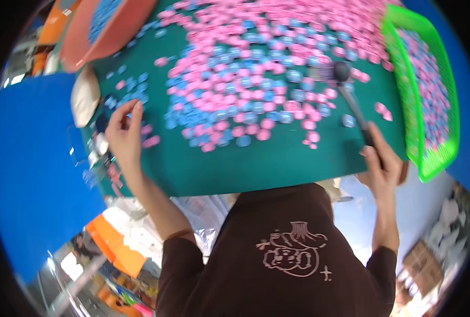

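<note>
My right hand [383, 158] grips the black handle of a brush [357, 108]. Its greyish, bristle-like end and rounded dark part are blurred over the pieces at the right. Small round pink pieces [245, 129] and blue pieces [286, 117], cap-like in shape, lie loosely spread over the green tabletop [208, 171]. At the left side, my left hand [124, 129] hovers beside a small cluster of blue pieces [134, 87], thumb and fingers drawn together. Whatever may be between those fingertips is too small to make out.
A reddish-orange basin [79, 45] with blue pieces stands at the far left. On the right is a bright green basket [412, 113] filled with pink and blue pieces. A cream-coloured object [85, 96] and small clutter line the left edge. Denser pink pieces [346, 21] cover the far side.
</note>
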Demonstrator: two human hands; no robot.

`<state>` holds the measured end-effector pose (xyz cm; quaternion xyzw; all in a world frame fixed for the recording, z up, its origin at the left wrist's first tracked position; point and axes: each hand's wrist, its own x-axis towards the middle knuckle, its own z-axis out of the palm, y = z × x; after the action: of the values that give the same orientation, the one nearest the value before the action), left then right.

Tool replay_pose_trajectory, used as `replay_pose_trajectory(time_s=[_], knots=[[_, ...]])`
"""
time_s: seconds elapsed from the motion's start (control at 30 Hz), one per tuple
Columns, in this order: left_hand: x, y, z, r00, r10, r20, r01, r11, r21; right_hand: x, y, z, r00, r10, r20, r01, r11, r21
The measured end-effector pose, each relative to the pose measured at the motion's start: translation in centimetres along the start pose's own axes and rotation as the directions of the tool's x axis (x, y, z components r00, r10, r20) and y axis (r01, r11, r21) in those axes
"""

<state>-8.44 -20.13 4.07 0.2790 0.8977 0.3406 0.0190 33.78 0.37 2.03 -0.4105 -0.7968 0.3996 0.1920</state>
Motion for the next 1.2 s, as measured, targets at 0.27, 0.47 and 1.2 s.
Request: replay_pose_trajectory(time_s=[0.27, 0.47, 1.2], knots=[[-0.4, -5.4, -0.2, 0.999, -0.014, -0.042, 0.022, 0.979, 0.204, 0.6, 0.9, 0.4, 0.998, 0.066, 0.023, -0.068, 0.991, 0.118], [-0.3, -6.0, 2.5, 0.961, 0.265, -0.086, -0.217, 0.905, 0.367, 0.8, -0.1, 0.7, 1.0, -0.002, 0.012, 0.002, 0.997, 0.073], [-7.2, -4.6, 2.8, 0.988, 0.151, -0.039, -0.135, 0.953, 0.273, -1.1, -2.4, -0.1, 0.986, -0.065, 0.156, 0.082, 0.991, -0.109]])
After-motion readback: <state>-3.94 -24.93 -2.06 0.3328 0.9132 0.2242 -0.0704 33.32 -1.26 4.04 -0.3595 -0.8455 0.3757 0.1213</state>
